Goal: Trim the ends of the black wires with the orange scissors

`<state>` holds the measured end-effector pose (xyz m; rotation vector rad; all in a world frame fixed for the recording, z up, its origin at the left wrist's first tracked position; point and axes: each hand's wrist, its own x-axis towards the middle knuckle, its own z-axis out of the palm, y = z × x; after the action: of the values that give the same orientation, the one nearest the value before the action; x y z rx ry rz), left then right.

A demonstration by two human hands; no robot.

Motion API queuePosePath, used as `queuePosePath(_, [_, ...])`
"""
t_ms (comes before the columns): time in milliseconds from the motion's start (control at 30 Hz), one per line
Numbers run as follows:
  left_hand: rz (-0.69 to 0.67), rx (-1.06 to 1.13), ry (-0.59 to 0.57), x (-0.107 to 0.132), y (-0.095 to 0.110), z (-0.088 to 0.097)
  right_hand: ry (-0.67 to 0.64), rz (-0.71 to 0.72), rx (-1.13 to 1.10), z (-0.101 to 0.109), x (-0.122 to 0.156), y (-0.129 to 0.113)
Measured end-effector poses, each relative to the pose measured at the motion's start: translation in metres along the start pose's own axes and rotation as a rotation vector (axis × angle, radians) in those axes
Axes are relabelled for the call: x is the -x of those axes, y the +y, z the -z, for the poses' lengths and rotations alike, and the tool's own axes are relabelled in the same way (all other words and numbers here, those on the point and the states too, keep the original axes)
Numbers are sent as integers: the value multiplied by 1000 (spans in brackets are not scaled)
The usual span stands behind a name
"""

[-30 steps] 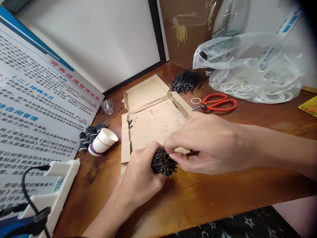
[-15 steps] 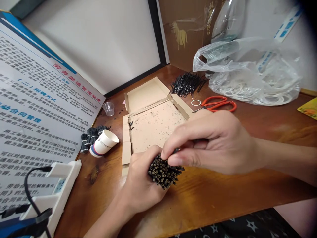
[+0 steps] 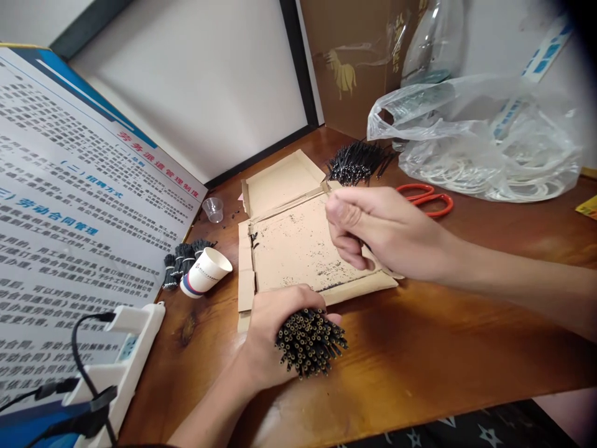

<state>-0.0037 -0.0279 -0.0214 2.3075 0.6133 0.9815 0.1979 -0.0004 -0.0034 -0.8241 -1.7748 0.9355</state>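
Note:
My left hand [image 3: 275, 330] is wrapped round a thick bundle of thin black wires [image 3: 310, 342]. Their hollow, brass-coloured ends face up toward me. Apart from the bundle, above and to its right, my right hand [image 3: 373, 227] is closed with thumb pressed on the forefinger. A dark sliver shows under its curled fingers, but what it holds is mostly hidden. Beneath both hands lies an opened flat cardboard box [image 3: 289, 249], strewn with small black bits. Behind it is a loose pile of black wires [image 3: 357, 163].
Red-handled scissors [image 3: 431, 199] lie right of the box, partly behind my right hand. A clear bag of white rings [image 3: 489, 155] sits at the back right. At left are a tilted paper cup [image 3: 206, 272], tied black wire bundles [image 3: 180, 261], a small clear cup [image 3: 214, 210] and a power strip [image 3: 125, 367].
My right hand has lifted off the wire ends and moved up and away, its fingers now curled. The left hand keeps its hold on the bundle, slightly lower in view.

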Motion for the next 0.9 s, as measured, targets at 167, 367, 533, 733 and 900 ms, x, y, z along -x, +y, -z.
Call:
queuePosePath(167, [-15, 31, -1, -1, -1, -1, 19, -15, 5, -4, 4, 9])
queuePosePath(367, [5, 19, -1, -2, 1, -1, -69, -91, 231, -3, 1, 7])
queuePosePath(533, [-12, 13, -2, -3, 2, -1, -111, -160, 399, -3, 1, 13])
queuePosePath(733, [-32, 6, -24, -2, -1, -1, -232, -96, 724, -2, 9, 37])
queuePosePath(900, [-35, -9, -16, -1, 0, -1, -272, -69, 820, -2, 12, 41])
